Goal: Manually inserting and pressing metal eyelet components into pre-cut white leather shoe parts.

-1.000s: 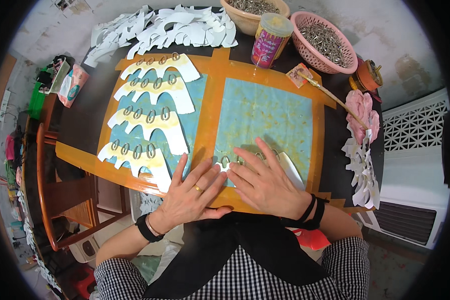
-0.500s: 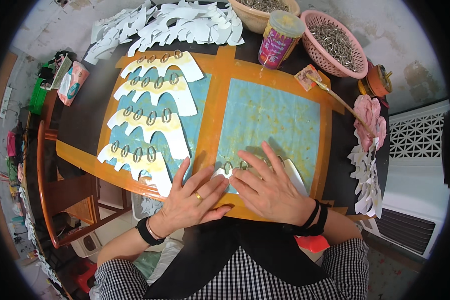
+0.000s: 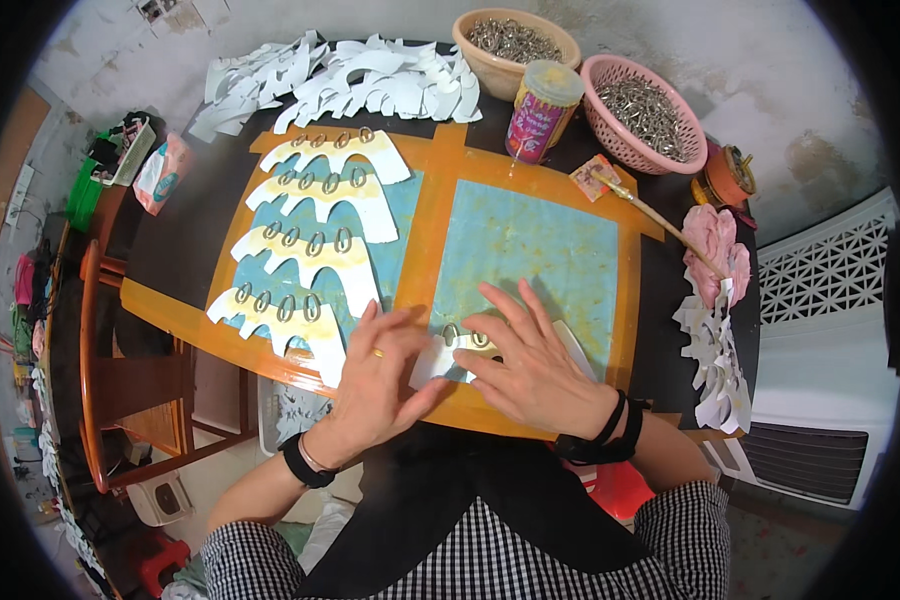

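A white scalloped strip (image 3: 575,352) with metal oval rings (image 3: 449,333) along its edge lies at the near side of the right blue sheet. My right hand (image 3: 548,375) rests over its middle, fingers spread, covering much of it and some rings. Beside the strip's left end is my left hand (image 3: 372,380), its thumb apart from its loosely bent fingers; nothing shows in its grasp. On the left blue sheet, several similar white strips (image 3: 370,275) lie in a column, yellowish glue along their scallops and oval rings set on them.
White cut pieces (image 3: 380,85) are heaped at the back. Beyond the right sheet stand a beige bowl (image 3: 500,70) and a pink basket (image 3: 620,130) of metal rings, with a purple tub (image 3: 542,115) between. A brush (image 3: 660,215) lies at right, near more white pieces (image 3: 715,350).
My left hand has drawn back slightly from the strip, its fingers lifting and uncovering the left end. My right hand stays over the strip. The whole view has shifted a little.
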The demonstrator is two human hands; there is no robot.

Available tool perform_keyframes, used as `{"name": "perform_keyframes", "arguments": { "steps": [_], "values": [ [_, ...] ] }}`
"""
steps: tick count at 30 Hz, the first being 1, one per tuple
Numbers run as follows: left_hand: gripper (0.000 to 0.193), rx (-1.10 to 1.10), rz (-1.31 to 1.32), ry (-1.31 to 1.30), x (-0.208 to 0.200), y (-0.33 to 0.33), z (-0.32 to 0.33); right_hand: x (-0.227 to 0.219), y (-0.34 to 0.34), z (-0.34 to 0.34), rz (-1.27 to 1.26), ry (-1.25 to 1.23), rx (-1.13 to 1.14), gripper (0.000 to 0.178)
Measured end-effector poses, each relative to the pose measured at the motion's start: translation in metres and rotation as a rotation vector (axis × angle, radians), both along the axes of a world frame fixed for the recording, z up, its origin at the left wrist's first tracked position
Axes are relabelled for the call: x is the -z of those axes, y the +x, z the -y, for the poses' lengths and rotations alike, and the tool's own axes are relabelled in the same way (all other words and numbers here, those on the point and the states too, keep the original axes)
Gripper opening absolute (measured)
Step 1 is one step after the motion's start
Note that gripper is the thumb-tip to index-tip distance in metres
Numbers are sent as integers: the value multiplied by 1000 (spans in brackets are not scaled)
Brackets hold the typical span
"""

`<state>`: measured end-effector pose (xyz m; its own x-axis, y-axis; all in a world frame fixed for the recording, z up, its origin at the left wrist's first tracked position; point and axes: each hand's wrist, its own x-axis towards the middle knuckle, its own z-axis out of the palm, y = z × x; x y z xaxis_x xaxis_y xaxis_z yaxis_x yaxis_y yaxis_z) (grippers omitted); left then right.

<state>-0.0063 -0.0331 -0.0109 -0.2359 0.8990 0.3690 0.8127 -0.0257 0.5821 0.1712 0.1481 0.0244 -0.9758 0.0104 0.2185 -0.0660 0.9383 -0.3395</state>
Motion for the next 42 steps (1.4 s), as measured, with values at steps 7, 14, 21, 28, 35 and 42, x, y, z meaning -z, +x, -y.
{"name": "perform_keyframes", "arguments": {
  "steps": [7,14,21,28,35,42],
  "values": [
    [17,-183,-83,-4,-7,11,0,-1,8,1,20,15,35,36],
    [10,-70,503,-52,-21,10,-4,7,-4,-33,-48,-588,85,28],
    [9,59,804,25,-17,8,-6,7,-23,-67,121,-476,-286,23],
    [26,41,1273,12,-11,8,-21,18,-21,-68,293,-1074,-63,21],
    [44,-78,1362,3,-5,36,-47,28,-20,-71,12,-1155,58,17],
    [39,-166,1370,101,-7,47,-67,35,-19,-66,-30,-1194,108,17]
  ]
}}
